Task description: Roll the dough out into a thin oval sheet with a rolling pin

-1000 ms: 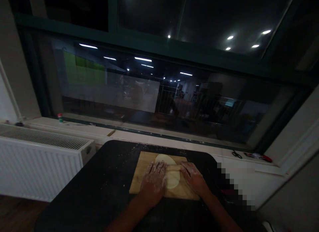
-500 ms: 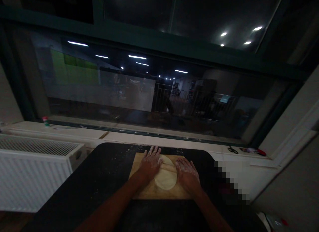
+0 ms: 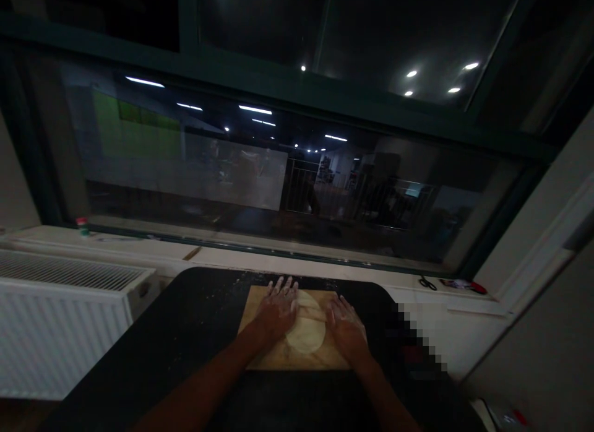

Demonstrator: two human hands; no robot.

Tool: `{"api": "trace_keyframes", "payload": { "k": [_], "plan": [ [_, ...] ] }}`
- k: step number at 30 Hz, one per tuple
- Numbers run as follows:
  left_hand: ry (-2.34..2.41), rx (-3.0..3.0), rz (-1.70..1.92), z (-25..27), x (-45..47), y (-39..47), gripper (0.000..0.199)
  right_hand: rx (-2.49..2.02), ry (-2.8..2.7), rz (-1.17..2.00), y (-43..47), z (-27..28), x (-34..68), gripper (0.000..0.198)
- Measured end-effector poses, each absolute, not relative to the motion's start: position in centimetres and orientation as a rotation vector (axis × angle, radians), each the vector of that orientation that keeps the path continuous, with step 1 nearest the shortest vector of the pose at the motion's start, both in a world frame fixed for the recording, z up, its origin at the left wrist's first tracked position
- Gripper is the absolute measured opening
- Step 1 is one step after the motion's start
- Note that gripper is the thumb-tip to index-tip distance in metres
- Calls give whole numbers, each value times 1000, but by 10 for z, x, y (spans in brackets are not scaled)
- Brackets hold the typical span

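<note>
A flat round of pale dough (image 3: 305, 338) lies on a wooden board (image 3: 269, 361), and a thin rolling pin (image 3: 312, 310) crosses its far part. My left hand (image 3: 277, 309) rests palm down over the pin's left end, its floury fingers spread past the board's far edge. Over the right end lies my right hand (image 3: 346, 325), also palm down, with fingers stretched out and white with flour. The pin's ends are hidden under both palms.
The board lies on a black table (image 3: 195, 333) dusted with flour. Beyond it runs a windowsill (image 3: 260, 257) with scissors (image 3: 427, 283) at the right and a small red-capped bottle (image 3: 82, 226) at the left. A white radiator (image 3: 65, 333) stands left.
Both hands and the rolling pin have shifted very slightly toward me over the dough. The whole view has tilted a little.
</note>
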State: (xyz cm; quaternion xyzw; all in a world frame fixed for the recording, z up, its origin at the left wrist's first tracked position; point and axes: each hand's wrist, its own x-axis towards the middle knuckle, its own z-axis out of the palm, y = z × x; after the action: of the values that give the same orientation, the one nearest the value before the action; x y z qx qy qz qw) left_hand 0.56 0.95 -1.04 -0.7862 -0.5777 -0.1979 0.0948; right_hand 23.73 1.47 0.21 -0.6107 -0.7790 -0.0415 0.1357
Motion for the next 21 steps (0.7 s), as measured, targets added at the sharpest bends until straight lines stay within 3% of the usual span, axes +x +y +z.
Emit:
{"api": "trace_keyframes", "payload": {
  "k": [10, 15, 21],
  "plan": [
    [-1555, -2442, -755, -12, -14, -96, 49, -1538, -2153, -172, -81, -34, 256, 58],
    [-1494, -2400, -683, -22, -10, -70, 50, -1601, -2211, -174, -54, -23, 246, 58],
    [-1724, -2424, -480, 3, 3, 1, 52, -1810, -2242, -142, 13, 18, 226, 56]
  ]
}}
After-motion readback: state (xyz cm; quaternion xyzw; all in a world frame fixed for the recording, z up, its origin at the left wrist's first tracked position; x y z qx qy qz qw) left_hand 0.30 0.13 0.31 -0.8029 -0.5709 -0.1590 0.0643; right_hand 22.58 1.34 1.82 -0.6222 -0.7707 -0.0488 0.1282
